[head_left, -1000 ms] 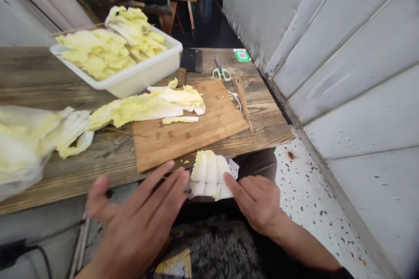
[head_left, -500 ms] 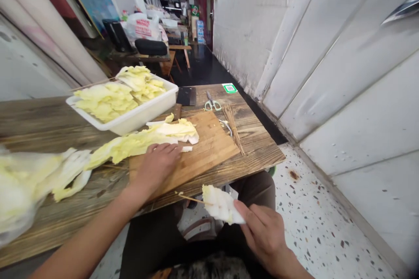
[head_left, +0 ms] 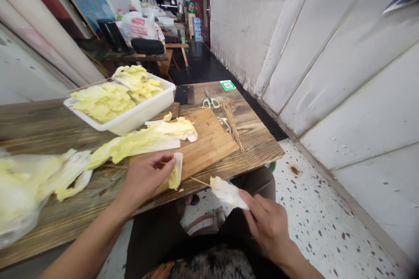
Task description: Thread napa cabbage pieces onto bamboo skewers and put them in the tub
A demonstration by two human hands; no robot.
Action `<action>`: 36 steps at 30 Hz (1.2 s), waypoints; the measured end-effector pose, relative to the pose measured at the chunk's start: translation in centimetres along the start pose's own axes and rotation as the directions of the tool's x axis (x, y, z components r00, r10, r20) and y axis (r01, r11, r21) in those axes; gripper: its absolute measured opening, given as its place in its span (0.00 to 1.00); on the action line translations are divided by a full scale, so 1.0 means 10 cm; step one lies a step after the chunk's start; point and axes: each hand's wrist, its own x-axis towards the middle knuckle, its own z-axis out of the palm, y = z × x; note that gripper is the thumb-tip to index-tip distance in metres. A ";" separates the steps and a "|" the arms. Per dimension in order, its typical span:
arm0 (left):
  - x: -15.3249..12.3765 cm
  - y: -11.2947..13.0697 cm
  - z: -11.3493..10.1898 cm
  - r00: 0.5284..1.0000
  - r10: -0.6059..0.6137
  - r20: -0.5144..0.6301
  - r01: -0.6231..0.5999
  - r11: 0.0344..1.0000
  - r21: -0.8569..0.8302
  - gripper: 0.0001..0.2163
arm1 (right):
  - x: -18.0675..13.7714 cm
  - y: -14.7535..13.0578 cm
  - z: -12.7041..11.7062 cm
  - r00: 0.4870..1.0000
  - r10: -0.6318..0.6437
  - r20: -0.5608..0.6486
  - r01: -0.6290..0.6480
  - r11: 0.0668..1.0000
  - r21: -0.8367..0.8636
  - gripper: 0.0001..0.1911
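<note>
Cabbage strip (head_left: 177,171) pinched by fingers of left hand (head_left: 147,174), just below and left of frame center, over near edge of cutting board (head_left: 209,133). Skewered cabbage (head_left: 225,192), lower center, clamped between fingers of right hand (head_left: 268,222). Both judged light, damp, slippery; white rib fairly stiff, yellow edge soft, easily torn: best gripped by rib. Since earlier frame, strip has been lifted off board.

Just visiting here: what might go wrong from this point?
The thin wooden skewer points its bare end toward the left fingers and might prick them. The white cabbage pieces threaded on it sit beyond the edge of the brown wooden table; if the right fingers slip, the pieces could fall toward the speckled white floor.
</note>
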 end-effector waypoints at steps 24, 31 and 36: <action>-0.83 0.32 -0.11 0.921 0.257 -0.293 -0.240 0.966 0.094 0.10 | 0.11 -0.17 -0.10 0.990 -0.115 0.083 0.113 0.993 0.027 0.14; -0.83 0.35 -0.15 0.879 0.401 -0.259 -0.368 0.915 0.168 0.14 | 0.08 -0.15 -0.09 0.990 -0.110 0.089 0.106 0.993 0.048 0.14; -0.85 0.29 -0.17 0.868 0.453 -0.204 -0.424 0.889 0.172 0.16 | 0.06 -0.14 -0.11 0.988 -0.122 0.095 0.118 0.992 0.049 0.13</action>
